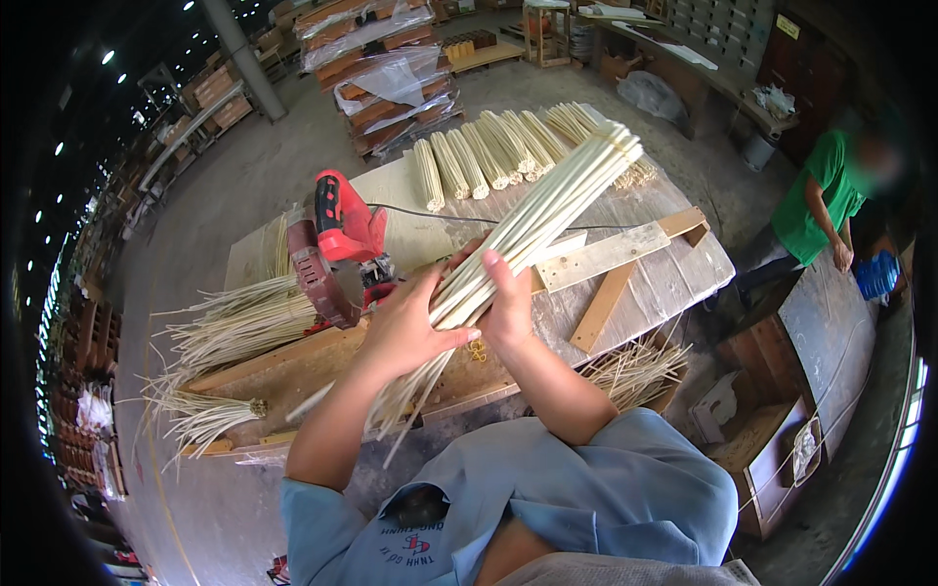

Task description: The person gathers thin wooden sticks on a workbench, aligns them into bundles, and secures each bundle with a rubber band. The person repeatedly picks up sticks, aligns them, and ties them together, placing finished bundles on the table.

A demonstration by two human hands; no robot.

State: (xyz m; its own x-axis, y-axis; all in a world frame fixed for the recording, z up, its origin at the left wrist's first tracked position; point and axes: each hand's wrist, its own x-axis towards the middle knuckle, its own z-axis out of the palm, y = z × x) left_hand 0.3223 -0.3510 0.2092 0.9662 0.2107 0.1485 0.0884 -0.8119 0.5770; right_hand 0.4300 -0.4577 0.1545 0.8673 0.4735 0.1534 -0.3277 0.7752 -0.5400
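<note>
Blue shirt collar (508, 508) sits lowest in view, both forearms rising from it to a bundle of pale sticks (532, 230). Left hand (405, 327) wraps the bundle from the left side, right hand (508, 303) clasps it from the right, thumb up over the sticks; both grips are closed around the bundle near its lower third, likely to keep the loose sticks squared together. Bundle slants up and away to the right, far end raised above the table (674, 278), near ends splaying out below the hands. Red power saw (337, 244) stands just left of the hands on a wooden board, its cord trailing right. Small tied bundles (489, 156) lie in a row at the table's far edge, apart from the work. Loose scraggly sticks (230, 327) pile at the left. Wooden angle jig (625, 259) lies right of the hands. Another person in a green shirt (816, 200) bends over a separate bench, well apart.
</note>
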